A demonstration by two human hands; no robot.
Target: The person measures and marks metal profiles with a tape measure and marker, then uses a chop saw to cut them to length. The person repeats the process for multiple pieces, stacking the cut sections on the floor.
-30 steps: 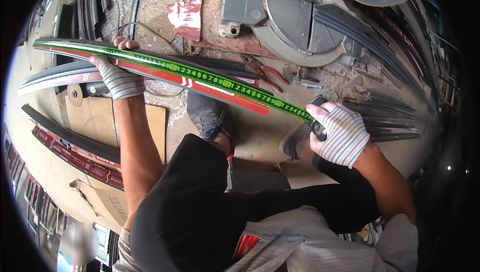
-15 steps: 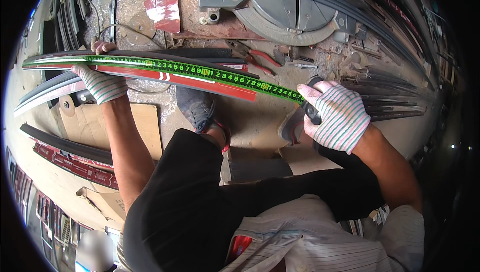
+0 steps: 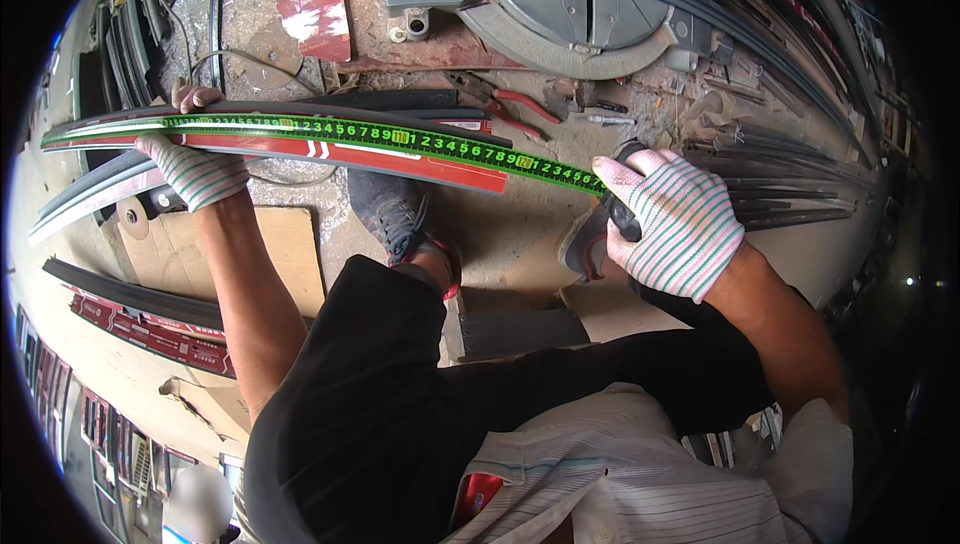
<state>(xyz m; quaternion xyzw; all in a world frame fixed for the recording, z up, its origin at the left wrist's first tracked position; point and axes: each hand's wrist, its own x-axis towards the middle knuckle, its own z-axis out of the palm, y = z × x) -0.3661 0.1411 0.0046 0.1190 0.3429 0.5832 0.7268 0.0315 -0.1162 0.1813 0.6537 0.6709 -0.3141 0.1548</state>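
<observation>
Tape-measure blade (image 3: pixel 455 147), green and black, is stretched along the red-faced strip (image 3: pixel 455 174) above the floor (image 3: pixel 495 244). The strip is gripped by the left hand (image 3: pixel 198 166), the black case (image 3: pixel 622 218) clasped by the right hand (image 3: pixel 675 222). For a true reading, the blade should be held straight and untwisted.

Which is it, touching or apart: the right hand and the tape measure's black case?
Touching: the head view shows the right hand closed around the black case, partly covering it.
</observation>
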